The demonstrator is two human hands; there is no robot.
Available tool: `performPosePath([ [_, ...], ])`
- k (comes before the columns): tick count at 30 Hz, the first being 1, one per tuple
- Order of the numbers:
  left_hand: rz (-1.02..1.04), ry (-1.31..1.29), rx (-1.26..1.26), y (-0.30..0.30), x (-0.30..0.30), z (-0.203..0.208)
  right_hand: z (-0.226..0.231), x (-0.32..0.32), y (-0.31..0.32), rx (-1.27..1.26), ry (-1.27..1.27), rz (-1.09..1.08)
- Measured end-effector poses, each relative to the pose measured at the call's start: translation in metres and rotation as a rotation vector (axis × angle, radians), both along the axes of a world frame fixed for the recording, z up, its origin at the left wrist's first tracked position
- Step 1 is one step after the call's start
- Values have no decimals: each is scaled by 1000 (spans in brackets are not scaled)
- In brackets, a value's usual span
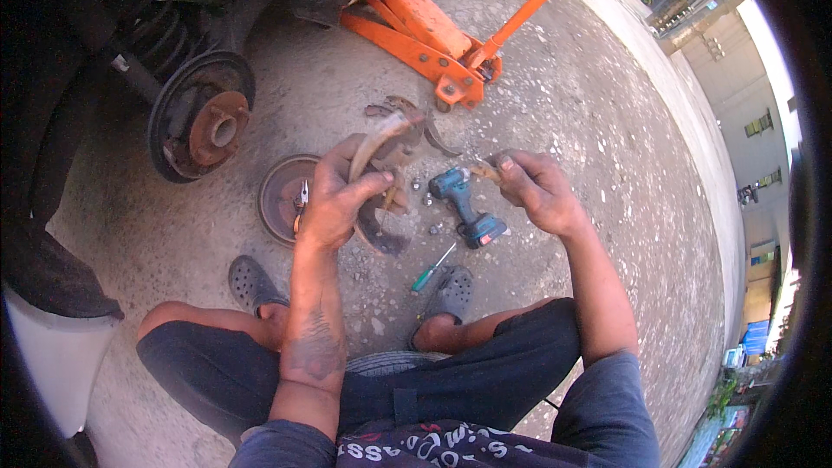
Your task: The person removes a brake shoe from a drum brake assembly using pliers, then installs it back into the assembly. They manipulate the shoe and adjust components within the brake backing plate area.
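Note:
My left hand [334, 195] is closed around a curved brake shoe [380, 146], held up off the ground and somewhat blurred. To its right my right hand [539, 192] pinches a small tan piece [487, 172], too blurred to name. Below and between the hands, a teal cordless impact driver [459, 199] lies on the ground. Beside my left wrist sits a round brake drum [270, 208] with pliers [302, 198] resting in it. Another dark curved part [381, 236] shows below the held shoe, partly hidden by it.
A green-handled screwdriver [432, 269] lies near my right foot. Several loose nuts [416, 184] are scattered by the driver. At the far side stands an orange floor jack [433, 43] by the raised car. An exposed wheel hub [217, 130] is at the left. More curved parts [442, 139] lie beyond my hands.

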State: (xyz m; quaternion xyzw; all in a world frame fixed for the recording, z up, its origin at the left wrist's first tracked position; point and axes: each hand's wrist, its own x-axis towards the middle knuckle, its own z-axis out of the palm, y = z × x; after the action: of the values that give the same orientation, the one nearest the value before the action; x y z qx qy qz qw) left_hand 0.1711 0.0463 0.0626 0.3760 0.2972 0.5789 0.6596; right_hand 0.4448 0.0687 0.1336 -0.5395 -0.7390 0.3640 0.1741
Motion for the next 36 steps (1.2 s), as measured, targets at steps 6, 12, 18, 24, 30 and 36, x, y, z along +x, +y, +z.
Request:
performPosePath([
  [6, -205, 48, 3, 0, 3, -5, -1, -5, 0, 16, 61, 47],
  [12, -216, -103, 173, -3, 2, -6, -1, -5, -1, -90, 123, 4],
  [18, -243, -32, 111, -4, 10, 1, 1, -11, -1, -63, 168, -39],
  [24, -124, -151, -111, -9, 30, 1, 5, -11, -1, -53, 204, -132],
  [30, 8, 157, -185, 5, 27, -12, 1, -7, 1, -5, 168, -147],
  [36, -30, 535, 83, -4, 47, -9, -6, -10, 0, 61, 210, 26],
])
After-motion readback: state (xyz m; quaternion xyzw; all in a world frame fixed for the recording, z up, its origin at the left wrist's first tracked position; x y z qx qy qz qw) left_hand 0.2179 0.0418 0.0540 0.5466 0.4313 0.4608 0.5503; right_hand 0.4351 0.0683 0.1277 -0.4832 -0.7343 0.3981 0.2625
